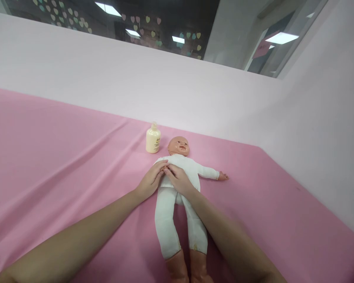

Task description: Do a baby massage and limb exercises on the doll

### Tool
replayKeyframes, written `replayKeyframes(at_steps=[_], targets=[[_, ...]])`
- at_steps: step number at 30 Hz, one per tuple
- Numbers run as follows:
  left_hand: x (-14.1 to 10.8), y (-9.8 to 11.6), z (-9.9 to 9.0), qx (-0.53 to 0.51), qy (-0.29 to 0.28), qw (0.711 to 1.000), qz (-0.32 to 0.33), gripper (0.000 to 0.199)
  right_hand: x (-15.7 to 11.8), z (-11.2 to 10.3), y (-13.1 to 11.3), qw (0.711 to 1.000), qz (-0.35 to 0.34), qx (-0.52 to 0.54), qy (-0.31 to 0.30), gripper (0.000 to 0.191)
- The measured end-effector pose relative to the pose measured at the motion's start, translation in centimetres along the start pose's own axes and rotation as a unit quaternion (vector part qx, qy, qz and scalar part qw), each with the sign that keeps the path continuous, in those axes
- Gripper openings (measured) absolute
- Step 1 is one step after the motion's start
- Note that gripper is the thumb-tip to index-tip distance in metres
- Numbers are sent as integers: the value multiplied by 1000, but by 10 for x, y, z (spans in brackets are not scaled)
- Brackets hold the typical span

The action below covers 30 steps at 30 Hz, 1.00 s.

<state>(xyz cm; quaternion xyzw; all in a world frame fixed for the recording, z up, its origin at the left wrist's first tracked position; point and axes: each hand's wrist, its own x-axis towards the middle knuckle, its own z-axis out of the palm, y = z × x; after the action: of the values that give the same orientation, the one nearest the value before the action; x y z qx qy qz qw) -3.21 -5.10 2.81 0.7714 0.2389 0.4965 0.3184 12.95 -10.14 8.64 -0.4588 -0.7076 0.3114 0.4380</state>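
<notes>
A baby doll [181, 163] in a white cloth suit lies on its back, head away from me. Over the left side of its chest, my left hand [152, 179] and my right hand [178, 179] meet with curled fingers. Both close around the doll's small hand, of which only a little shows between my fingers. The arm belonging to it is mostly covered by my hands. The doll's other arm [209, 172] stretches out to the right. Just left of the doll's head, a cream-coloured bottle [153, 140] stands upright.
Pink cloth [106, 153] with a few creases covers the surface under the doll. Behind it and to the right rises a white wall [129, 82]. Higher up is a dark window [165, 23] with heart-shaped stickers and reflected ceiling lights.
</notes>
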Motion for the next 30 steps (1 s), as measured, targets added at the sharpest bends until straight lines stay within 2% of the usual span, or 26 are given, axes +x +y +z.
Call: replayKeyframes(at_steps=[9, 18, 23, 30], targets=[[1, 3, 0, 31, 1, 999, 7, 37, 1, 1, 5, 1000, 5, -2, 3, 21], [1, -6, 3, 38, 8, 998, 52, 40, 1, 2, 13, 999, 39, -22, 3, 19], [1, -5, 2, 28, 7, 999, 35, 37, 1, 2, 12, 1000, 27, -15, 5, 16], [0, 0, -1, 21, 1, 999, 31, 36, 1, 1, 5, 1000, -19, 1, 0, 29]])
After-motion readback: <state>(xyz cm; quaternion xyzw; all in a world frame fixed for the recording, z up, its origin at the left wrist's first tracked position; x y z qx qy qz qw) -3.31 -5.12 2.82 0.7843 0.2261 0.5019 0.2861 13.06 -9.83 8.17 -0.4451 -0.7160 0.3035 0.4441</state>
